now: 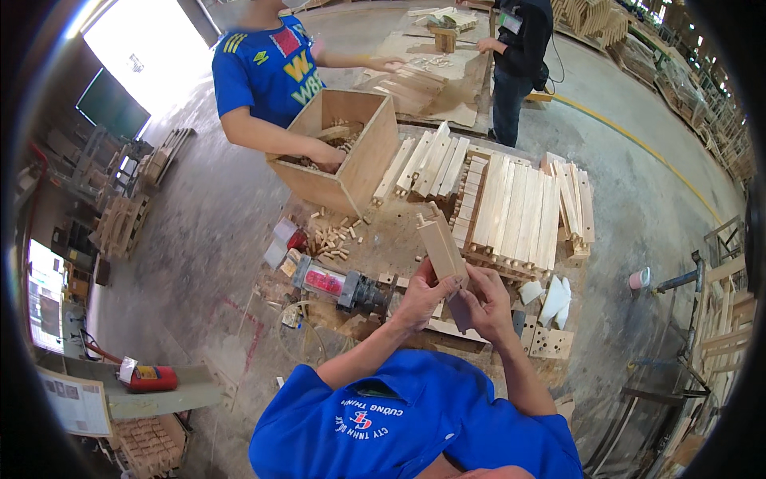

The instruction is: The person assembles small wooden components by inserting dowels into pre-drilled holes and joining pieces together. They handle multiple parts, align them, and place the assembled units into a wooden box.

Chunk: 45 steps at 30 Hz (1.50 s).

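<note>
Between my two hands is a pale wooden piece (441, 246) with dowel pegs at its far end, tilted up over the workbench. My left hand (421, 299) closes round its left side. The fingers of my right hand (485, 299) grip its lower right part. Just left of my left hand lies a clamp-like machine (327, 281) with a clear cylinder and red parts inside. Loose wooden dowels (335, 239) are scattered on the bench beyond it.
A plywood box (375, 152) stands at the bench's far left, with a co-worker's hand (323, 153) inside. Stacked wooden slats (515, 207) fill the far right. White foam pieces (556, 302) lie near my right hand. Another person (519, 72) stands beyond the bench.
</note>
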### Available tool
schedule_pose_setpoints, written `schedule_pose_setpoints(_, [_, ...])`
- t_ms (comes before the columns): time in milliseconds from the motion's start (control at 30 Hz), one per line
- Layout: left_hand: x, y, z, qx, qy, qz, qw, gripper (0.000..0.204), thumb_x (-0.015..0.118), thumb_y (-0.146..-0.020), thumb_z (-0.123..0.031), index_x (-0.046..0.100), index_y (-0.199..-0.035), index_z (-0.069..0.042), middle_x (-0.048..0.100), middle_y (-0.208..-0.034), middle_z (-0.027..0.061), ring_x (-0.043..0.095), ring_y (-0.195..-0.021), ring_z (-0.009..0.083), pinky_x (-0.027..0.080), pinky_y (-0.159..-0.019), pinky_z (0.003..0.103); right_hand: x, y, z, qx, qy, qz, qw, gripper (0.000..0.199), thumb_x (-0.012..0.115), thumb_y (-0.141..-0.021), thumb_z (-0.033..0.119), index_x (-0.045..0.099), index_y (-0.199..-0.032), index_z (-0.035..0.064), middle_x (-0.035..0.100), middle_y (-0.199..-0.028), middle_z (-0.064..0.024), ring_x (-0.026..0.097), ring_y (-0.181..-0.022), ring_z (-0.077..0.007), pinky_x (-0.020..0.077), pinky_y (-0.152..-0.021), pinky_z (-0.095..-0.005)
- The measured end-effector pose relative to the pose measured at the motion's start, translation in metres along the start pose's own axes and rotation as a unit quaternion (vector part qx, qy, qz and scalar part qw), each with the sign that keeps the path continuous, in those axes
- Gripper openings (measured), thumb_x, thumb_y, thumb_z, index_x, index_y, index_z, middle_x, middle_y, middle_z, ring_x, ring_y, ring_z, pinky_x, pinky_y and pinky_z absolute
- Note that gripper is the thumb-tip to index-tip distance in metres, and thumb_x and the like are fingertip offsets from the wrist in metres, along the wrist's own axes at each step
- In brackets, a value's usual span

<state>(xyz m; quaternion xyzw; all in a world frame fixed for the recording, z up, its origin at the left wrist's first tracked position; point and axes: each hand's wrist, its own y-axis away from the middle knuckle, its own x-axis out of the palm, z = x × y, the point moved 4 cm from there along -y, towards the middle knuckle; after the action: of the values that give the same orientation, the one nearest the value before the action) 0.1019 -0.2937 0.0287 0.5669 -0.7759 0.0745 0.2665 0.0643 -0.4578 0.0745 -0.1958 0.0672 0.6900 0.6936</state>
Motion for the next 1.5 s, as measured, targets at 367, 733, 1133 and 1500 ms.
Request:
schedule_pose_setpoints(367, [-0.003, 0.010, 0.027, -0.003, 0.093, -0.065, 0.994, 0.047, 0.073, -0.102, -0.013, 0.051, -0.143, -0.006, 0.065, -0.132, 0.0063, 0.063, -0.120, 0.0163, 0.052, -0.103, 0.034, 0.008, 0.006, 0.012, -0.032, 0.194, 0.045, 0.979, 0.072, 0.084, -0.085, 0.020, 0.055, -0.149, 0.0085, 0.061, -0.130, -0.0181, 0.061, -0.119, -0.0398, 0.0519, -0.099, -0.0475])
schedule_pose_setpoints(733, [-0.013, 0.037, 0.079, -0.117, 0.085, -0.098, 0.985, 0.037, 0.064, -0.107, -0.016, 0.052, -0.142, -0.010, 0.066, -0.129, 0.0053, 0.068, -0.113, 0.0156, 0.058, -0.092, 0.034, 0.031, 0.010, -0.022, -0.026, 0.326, 0.170, 0.930, 0.071, 0.076, -0.082, 0.018, 0.049, -0.144, -0.0033, 0.060, -0.126, -0.0240, 0.062, -0.112, -0.0440, 0.0532, -0.092, -0.0519])
schedule_pose_setpoints(1133, [-0.054, 0.083, 0.065, -0.290, -0.048, 0.016, 0.956, 0.047, 0.063, -0.108, -0.022, 0.052, -0.147, 0.001, 0.068, -0.133, 0.0166, 0.071, -0.114, 0.0226, 0.061, -0.093, 0.033, 0.034, 0.025, -0.066, -0.032, 0.395, 0.280, 0.874, 0.065, 0.074, -0.080, 0.012, 0.051, -0.139, 0.0019, 0.061, -0.122, -0.0179, 0.061, -0.115, -0.0382, 0.0486, -0.092, -0.0531])
schedule_pose_setpoints(1500, [-0.146, 0.085, -0.005, -0.124, 0.013, -0.159, 0.979, 0.040, 0.064, -0.108, -0.018, 0.056, -0.144, -0.002, 0.072, -0.125, 0.0168, 0.075, -0.107, 0.0244, 0.065, -0.089, 0.037, 0.074, 0.031, -0.081, 0.020, 0.339, 0.246, 0.908, 0.053, 0.073, -0.093, 0.032, 0.058, -0.137, 0.0077, 0.062, -0.126, -0.0156, 0.060, -0.118, -0.0374, 0.0463, -0.099, -0.0484])
